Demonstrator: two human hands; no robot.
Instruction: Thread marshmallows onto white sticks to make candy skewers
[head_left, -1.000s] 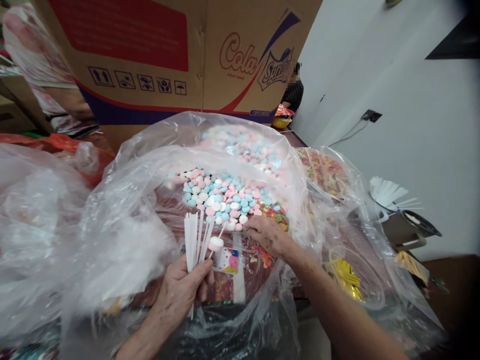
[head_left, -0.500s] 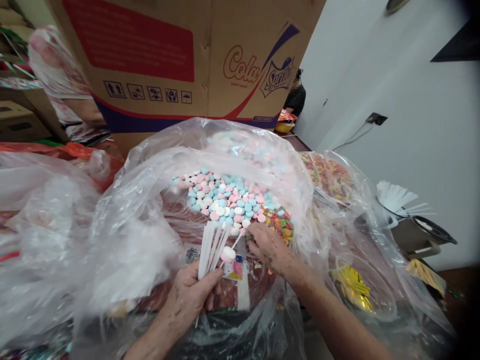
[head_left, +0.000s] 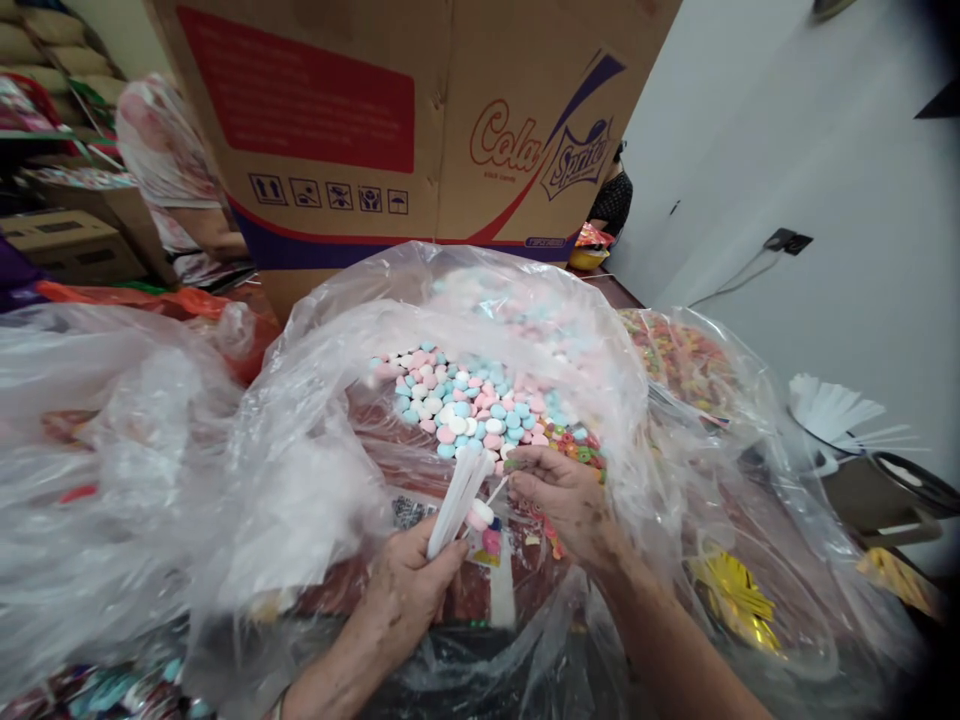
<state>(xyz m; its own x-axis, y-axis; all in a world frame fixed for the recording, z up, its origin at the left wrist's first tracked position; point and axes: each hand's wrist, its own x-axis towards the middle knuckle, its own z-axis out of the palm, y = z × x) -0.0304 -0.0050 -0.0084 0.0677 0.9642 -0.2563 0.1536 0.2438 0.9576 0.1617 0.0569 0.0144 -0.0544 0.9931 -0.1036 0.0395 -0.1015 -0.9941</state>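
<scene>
Left hand (head_left: 409,592) is clamping sticks (head_left: 459,490), one carrying a sweet (head_left: 480,515). Right hand (head_left: 571,502) is pinching a small candy (head_left: 516,464) just right of the stick tips. Pile (head_left: 472,405) is lying just beyond; bag (head_left: 300,420) is crowding both sides, box (head_left: 450,120) behind.

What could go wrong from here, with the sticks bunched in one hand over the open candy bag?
1. The left hand grips the white sticks only at their lower ends; the bundle may slip into the pastel candies.
2. The candy on one stick sits close to the right hand, which might knock it loose.
3. The clear bag sags around both hands and could fold over the pile.
</scene>
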